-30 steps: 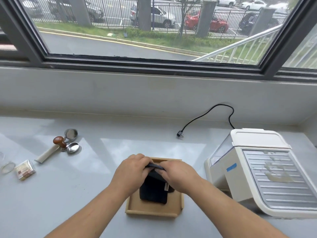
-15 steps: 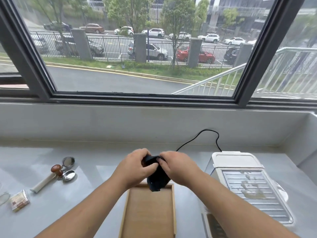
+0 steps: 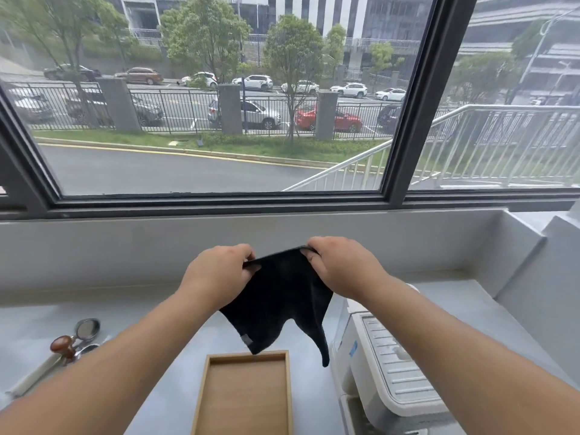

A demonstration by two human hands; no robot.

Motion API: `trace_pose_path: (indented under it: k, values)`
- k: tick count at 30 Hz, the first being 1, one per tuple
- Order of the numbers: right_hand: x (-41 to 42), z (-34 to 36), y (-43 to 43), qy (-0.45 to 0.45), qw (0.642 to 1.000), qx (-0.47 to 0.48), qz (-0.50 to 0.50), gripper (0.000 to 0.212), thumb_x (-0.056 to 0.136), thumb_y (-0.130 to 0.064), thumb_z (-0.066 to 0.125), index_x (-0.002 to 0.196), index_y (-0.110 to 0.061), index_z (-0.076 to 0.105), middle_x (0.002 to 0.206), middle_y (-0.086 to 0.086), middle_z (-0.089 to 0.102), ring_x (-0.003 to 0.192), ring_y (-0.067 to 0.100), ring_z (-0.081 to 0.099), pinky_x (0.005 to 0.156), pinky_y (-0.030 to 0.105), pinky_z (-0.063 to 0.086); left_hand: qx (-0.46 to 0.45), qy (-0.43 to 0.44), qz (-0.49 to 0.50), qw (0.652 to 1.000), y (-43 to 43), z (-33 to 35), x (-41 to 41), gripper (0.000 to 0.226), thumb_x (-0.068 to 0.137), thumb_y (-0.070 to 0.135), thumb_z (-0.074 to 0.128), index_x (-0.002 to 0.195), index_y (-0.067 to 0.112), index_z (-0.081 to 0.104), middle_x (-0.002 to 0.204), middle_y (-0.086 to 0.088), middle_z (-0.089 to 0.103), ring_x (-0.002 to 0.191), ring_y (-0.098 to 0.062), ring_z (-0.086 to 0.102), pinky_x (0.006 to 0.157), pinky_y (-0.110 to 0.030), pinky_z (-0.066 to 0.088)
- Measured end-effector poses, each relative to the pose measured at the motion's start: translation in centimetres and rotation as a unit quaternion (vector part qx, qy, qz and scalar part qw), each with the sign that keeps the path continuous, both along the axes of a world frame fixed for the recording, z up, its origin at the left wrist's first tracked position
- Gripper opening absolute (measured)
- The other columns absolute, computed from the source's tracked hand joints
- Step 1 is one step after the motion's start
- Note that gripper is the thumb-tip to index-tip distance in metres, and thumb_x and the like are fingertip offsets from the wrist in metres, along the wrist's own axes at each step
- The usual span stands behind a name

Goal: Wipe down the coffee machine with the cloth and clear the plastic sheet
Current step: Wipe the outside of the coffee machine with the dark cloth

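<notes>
A black cloth (image 3: 282, 306) hangs spread open in the air above the counter. My left hand (image 3: 219, 271) pinches its upper left edge and my right hand (image 3: 342, 265) pinches its upper right edge, the hands a short way apart. The cloth's lower corners dangle just over the far end of a wooden tray (image 3: 248, 394). The white coffee machine (image 3: 386, 365) stands to the right, under my right forearm, with a ribbed top plate bearing a smear. I see no plastic sheet clearly.
At the left edge of the grey counter (image 3: 157, 318) lie a tamper with a brown knob (image 3: 62, 345) and round metal filter baskets (image 3: 87, 328). A low wall and a large window run along the back. A wall corner closes the right side.
The bunched cloth has been lifted from the tray and pulled open between both hands, which have moved apart. The view has tilted upward, toward the window.
</notes>
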State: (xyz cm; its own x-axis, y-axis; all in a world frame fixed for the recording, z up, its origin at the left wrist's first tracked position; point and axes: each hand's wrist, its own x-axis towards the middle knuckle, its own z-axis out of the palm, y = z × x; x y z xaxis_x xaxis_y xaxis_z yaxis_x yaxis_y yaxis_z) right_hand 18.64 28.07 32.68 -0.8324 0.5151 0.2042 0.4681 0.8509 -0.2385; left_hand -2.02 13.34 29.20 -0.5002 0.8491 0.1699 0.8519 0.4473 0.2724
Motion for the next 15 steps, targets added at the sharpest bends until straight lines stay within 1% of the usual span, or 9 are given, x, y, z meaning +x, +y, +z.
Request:
trace_pose_path:
  k: [4, 7, 10, 13, 15]
  values:
    - [2.4, 2.2, 1.9, 0.003, 1.0, 0.014, -0.019, 0.035, 0.109, -0.042, 0.037, 0.09, -0.018, 0.054, 0.082, 0.0, 0.063, 0.076, 0.028, 0.055, 0.067, 0.041, 0.045, 0.017, -0.003, -0.01, 1.0, 1.7, 1.9, 1.2, 0.016, 0.103, 0.05, 0.05, 0.105, 0.04, 0.063, 0.099, 0.012, 0.074, 0.084, -0.021, 0.062, 0.062, -0.033, 0.048]
    - [4.1, 3.7, 3.3, 0.02, 0.999, 0.029, -0.033, 0.031, 0.109, -0.04, 0.038, 0.088, -0.021, 0.051, 0.079, -0.004, 0.058, 0.076, 0.027, 0.052, 0.066, 0.038, 0.038, 0.05, -0.001, -0.031, 0.998, 3.3, 3.5, 2.4, 0.014, 0.103, 0.045, 0.049, 0.106, 0.04, 0.062, 0.101, 0.013, 0.075, 0.083, -0.022, 0.061, 0.064, -0.034, 0.049]
    - [5.9, 5.3, 5.0, 0.047, 0.997, 0.031, -0.05, 0.027, 0.109, -0.039, 0.039, 0.093, -0.026, 0.056, 0.084, -0.006, 0.062, 0.082, 0.027, 0.059, 0.07, 0.04, 0.043, 0.076, -0.005, -0.052, 0.996, 5.0, 5.2, 4.0, 0.01, 0.102, 0.04, 0.05, 0.102, 0.042, 0.06, 0.096, 0.015, 0.074, 0.083, -0.021, 0.063, 0.066, -0.036, 0.052]
    - [7.8, 6.5, 6.8, 0.073, 0.993, 0.045, -0.077, 0.029, 0.109, -0.038, 0.038, 0.103, -0.023, 0.063, 0.092, -0.002, 0.068, 0.083, 0.025, 0.059, 0.07, 0.039, 0.043, 0.099, 0.006, -0.069, 0.993, 6.7, 6.5, 5.7, 0.011, 0.102, 0.04, 0.052, 0.105, 0.041, 0.063, 0.092, 0.015, 0.071, 0.085, -0.023, 0.062, 0.069, -0.036, 0.051]
    - [9.1, 7.0, 7.9, 0.086, 0.99, 0.056, -0.093, 0.032, 0.109, -0.038, 0.037, 0.104, -0.021, 0.064, 0.091, 0.001, 0.069, 0.083, 0.028, 0.059, 0.069, 0.042, 0.046, 0.115, 0.019, -0.084, 0.99, 7.8, 7.1, 7.0, 0.011, 0.102, 0.04, 0.053, 0.103, 0.039, 0.064, 0.084, 0.017, 0.066, 0.08, -0.021, 0.06, 0.063, -0.034, 0.045]
